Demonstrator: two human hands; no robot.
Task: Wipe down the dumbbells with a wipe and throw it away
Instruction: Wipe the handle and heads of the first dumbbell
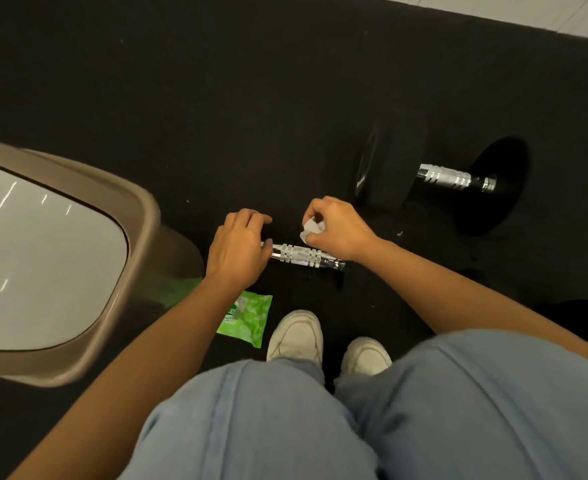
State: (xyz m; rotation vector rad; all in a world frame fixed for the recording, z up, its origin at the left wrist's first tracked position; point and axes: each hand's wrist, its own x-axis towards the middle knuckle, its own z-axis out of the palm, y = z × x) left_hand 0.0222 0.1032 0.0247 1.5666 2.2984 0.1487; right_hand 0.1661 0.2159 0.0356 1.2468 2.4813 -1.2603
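Right grip (334,230) around white wipe (309,229), just above near dumbbell handle (303,253).

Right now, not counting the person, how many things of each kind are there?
Dumbbells: 2
Wipe: 1
Wipe pack: 1
Bin: 1
Total: 5

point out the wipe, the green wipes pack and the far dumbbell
wipe (310,229), head view, on the crumpled white wad
wipes pack (249,320), head view, middle of the green wrapper
far dumbbell (453,178), head view, on its chrome handle
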